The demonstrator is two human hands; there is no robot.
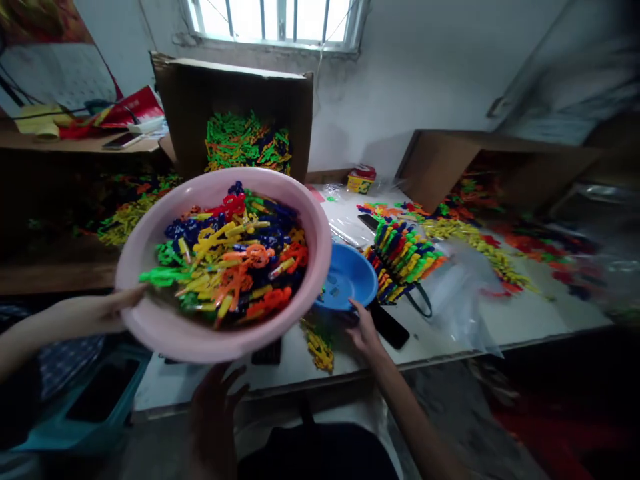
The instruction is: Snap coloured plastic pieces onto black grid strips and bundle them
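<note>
A pink plastic basin [200,348] fills the left middle of the view, heaped with bright plastic toy pieces [225,260] in yellow, orange, blue, green and red. A hand from the left [117,310], apparently a co-worker's, grips its rim. My left hand [215,417] is dark and open, just below the basin's lower edge. My right hand [365,327] reaches across the table, its fingertips at the lower rim of a blue plastic bowl [347,277]. A black phone [387,325] lies beside that hand.
A white table [440,340] holds scattered pieces, a bundle of joined pieces [403,260] and a clear plastic bag [463,293]. Open cardboard boxes of pieces stand behind it [233,113] and at right [440,167]. A teal crate [85,407] sits low at left.
</note>
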